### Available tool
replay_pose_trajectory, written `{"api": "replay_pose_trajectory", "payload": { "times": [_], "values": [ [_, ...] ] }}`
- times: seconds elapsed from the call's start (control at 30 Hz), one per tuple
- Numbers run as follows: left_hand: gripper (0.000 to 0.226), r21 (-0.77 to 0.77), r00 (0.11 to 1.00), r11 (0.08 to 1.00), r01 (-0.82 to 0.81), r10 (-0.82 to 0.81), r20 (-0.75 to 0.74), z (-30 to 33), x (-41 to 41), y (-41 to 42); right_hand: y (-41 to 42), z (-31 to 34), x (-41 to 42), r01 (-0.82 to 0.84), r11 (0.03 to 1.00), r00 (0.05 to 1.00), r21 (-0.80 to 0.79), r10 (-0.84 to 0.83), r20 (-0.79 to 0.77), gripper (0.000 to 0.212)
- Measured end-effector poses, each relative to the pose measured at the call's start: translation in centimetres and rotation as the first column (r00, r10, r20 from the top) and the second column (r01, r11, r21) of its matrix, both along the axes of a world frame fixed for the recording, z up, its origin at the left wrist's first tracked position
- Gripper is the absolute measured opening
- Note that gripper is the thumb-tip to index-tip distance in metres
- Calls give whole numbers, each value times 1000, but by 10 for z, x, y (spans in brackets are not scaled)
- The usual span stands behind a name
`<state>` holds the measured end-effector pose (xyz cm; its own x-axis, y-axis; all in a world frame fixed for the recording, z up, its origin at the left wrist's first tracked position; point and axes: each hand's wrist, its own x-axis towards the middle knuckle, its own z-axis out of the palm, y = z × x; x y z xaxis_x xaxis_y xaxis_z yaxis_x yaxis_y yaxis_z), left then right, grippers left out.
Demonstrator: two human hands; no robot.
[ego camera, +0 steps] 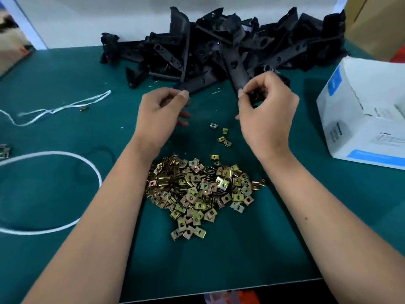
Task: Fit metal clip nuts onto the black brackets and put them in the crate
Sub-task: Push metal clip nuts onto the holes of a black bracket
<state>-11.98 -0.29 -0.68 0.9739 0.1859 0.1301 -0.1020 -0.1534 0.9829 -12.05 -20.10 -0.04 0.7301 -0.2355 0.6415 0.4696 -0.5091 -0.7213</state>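
A big heap of black brackets (pixel 219 40) lies at the back of the green table mat (pixel 219 260). A pile of brass-coloured metal clip nuts (pixel 197 189) sits in front of me between my forearms, with a few loose ones (pixel 223 137) just beyond it. My left hand (pixel 161 113) is curled, its thumb and fingers pinching the near end of a black bracket (pixel 201 81) at the heap's front edge. My right hand (pixel 268 106) grips the lower end of another long black bracket (pixel 235 66). Whether either hand also holds a clip nut is hidden.
A white and blue cardboard box (pixel 361 110) stands at the right. White cord (pixel 65 107) and a white loop of cable (pixel 92 170) lie on the left side of the mat. A few metal parts (pixel 4 150) sit at the far left edge.
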Motion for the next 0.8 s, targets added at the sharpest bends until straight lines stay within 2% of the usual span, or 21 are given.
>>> {"api": "replay_pose_trajectory", "payload": {
  "times": [0.07,0.13,0.23,0.33,0.43,0.5,0.53,0.6,0.63,0.7,0.8],
  "values": [
    [28,-182,995,979,97,-102,-19,5,-2,-4,5,3,-2,-45,996,989,-80,55,135,12],
    [38,-395,980,901,177,-200,-17,11,-5,-8,10,3,-3,-172,953,964,-249,216,158,12],
    [35,-611,980,770,187,-192,57,17,-6,-6,18,-3,-5,-382,837,915,-391,402,-32,15],
    [16,-615,989,778,129,-53,141,19,-7,6,18,-10,-2,-474,788,880,-392,438,-182,12],
    [9,-459,975,888,13,91,203,19,-7,18,9,-15,8,-361,764,927,-535,233,-293,23],
    [12,-199,942,972,-125,179,285,16,-3,25,6,-18,12,-329,717,923,-614,106,-370,28],
    [15,-20,925,981,-194,190,328,14,-1,27,7,-19,12,-338,714,911,-613,86,-402,25],
    [28,328,927,903,-278,163,337,8,2,27,10,-21,11,-372,731,891,-572,109,-440,15],
    [36,451,942,849,-277,148,300,5,1,26,12,-21,10,-378,738,888,-558,119,-445,11],
    [48,605,968,764,-225,104,230,0,-1,23,14,-20,8,-363,765,891,-532,117,-439,13],
    [64,738,989,665,-119,15,147,-4,-1,18,14,-20,8,-312,785,900,-535,64,-432,26]
  ]
}}
